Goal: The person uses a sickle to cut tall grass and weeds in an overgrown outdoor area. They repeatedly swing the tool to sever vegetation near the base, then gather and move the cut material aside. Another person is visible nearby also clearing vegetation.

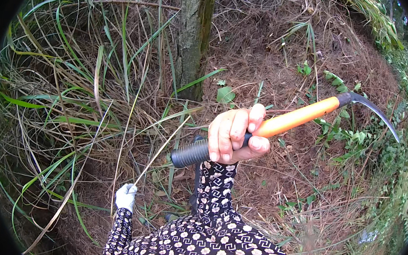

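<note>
My right hand, bare, is closed round the ribbed black grip of a sickle in the middle of the view. The sickle's orange shaft slants up to the right, and its curved metal blade points down at the far right. Lower left, my left hand wears a white glove and is closed on a thin dry grass stalk, which slants up to the right. Long green and dry grass blades surround that hand on its left and above.
A weathered wooden post stands upright at top centre. Dry needle-like litter covers the ground around it. Leafy green plants grow under and beside the blade, with denser greenery along the right edge. A thin brown stick lies left of the post.
</note>
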Motion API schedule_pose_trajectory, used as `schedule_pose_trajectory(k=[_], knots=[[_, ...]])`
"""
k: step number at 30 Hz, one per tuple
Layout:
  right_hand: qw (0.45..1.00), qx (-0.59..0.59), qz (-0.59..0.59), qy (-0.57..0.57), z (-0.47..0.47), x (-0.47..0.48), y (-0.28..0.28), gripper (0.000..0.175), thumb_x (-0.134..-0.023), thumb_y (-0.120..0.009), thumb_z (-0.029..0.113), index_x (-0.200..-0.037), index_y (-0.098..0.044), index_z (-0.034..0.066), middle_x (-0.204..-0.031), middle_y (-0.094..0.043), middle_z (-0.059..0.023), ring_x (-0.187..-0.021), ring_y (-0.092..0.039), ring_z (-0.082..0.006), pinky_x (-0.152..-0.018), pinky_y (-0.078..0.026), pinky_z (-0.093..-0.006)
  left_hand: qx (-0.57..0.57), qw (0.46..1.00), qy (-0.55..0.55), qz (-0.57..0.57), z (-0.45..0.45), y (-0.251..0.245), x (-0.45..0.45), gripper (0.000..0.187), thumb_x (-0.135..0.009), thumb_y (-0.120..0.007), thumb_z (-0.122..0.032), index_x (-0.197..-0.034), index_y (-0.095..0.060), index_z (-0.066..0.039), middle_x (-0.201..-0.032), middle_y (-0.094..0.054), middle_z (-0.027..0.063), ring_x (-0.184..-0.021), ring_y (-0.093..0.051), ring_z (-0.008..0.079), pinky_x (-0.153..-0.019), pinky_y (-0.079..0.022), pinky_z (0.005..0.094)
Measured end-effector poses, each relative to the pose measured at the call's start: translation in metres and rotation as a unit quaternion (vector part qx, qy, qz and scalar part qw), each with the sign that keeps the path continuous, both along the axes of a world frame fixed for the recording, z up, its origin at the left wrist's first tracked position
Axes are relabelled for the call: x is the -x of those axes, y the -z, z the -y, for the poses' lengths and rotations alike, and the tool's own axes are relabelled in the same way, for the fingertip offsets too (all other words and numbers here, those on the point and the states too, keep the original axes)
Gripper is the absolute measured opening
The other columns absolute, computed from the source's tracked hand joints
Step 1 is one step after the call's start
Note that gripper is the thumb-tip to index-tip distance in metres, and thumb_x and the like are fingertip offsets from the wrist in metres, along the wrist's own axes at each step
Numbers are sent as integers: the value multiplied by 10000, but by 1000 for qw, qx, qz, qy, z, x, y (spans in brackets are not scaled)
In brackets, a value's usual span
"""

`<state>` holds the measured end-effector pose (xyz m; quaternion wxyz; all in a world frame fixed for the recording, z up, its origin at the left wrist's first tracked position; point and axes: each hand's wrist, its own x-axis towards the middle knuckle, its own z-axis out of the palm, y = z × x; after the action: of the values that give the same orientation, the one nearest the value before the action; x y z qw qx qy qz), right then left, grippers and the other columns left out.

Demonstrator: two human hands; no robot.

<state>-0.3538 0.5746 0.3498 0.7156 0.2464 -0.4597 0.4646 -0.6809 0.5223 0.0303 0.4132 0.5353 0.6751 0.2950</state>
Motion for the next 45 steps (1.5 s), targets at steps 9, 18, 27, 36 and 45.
schedule_pose_trajectory(k=[9, 18, 27, 36, 45], knots=[[802, 546, 113, 212, -6, -13, 126, 189, -804, -551, 57, -968, -462, 28, -681, -513, -77, -479, -517, -187, -425, -488, -331, -127, 942, 114, -289, -29, -45, -28, 216, -892, -566, -338, -1009, -645, -174, -892, -661, 97, -801, -647, 306, -693, -513, 415], [611, 638, 402, 243, -35, -34, 250, 318, -731, -576, -62, -1043, -517, -40, -671, -562, -45, -468, -555, -116, -404, -476, -265, -144, 856, 201, -454, -91, -100, -63, 189, -855, -529, -177, -1043, -550, -170, -848, -599, 72, -714, -657, 268, -577, -507, 426], [336, 457, 597, 567, -217, -32, 261, 236, -791, -572, 47, -1006, -513, -28, -922, -615, -260, -862, -618, -435, -776, -506, -490, -157, 812, 213, -520, -160, -104, -48, 151, -837, -526, -154, -983, -564, -140, -821, -613, 66, -722, -655, 264, -607, -505, 411], [362, 521, 591, 498, -344, -8, 276, 207, -809, -586, 83, -977, -578, -37, -945, -656, -264, -945, -639, -397, -835, -513, -471, -106, 779, 223, -576, -170, -93, -33, 122, -858, -540, -195, -858, -615, -99, -789, -602, 84, -707, -649, 276, -602, -508, 415], [583, 572, 528, 233, -277, 13, 305, 243, -791, -602, -28, -976, -455, -86, -625, -560, -102, -420, -566, -171, -334, -454, -303, -271, 655, 304, -637, -282, -118, -82, 382, -750, -566, -94, -1081, -605, 91, -1249, -488, 246, -1024, -498, 349, -864, -428, 420]])
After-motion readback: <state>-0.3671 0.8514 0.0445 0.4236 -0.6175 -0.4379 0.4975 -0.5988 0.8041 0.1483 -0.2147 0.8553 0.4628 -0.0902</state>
